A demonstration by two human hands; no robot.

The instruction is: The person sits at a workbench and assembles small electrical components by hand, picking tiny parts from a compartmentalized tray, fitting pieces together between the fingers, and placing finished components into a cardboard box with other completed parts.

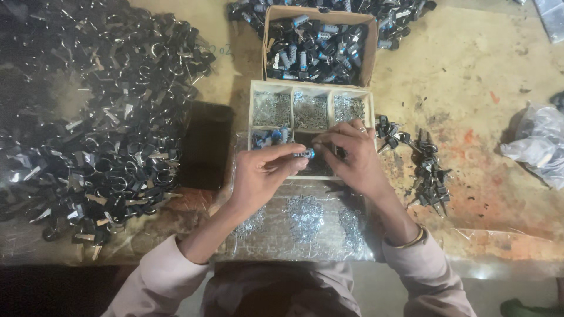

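Seen from above, your two hands meet over a wooden divided tray (254, 111) at the middle of a worn, stained surface (482, 76). Your left hand (258, 176) is closed in a pinch on a small metal lock cylinder (302, 154) with a blue end, holding it level so its end faces your right hand (352, 155). That hand's fingers curl in at the cylinder's tip; whether they grip a small part there cannot be told. The tray's upper compartments hold tiny silvery parts, close under your fingers for easy picking. Behind it an open cardboard box (369, 56) is filled with more cylinders. A large heap of black-headed keys on rings (100, 117) covers the surface on your left, a smaller cluster of keys (426, 170) lies just right of your right hand, and a dark phone (205, 145) rests beside the tray.
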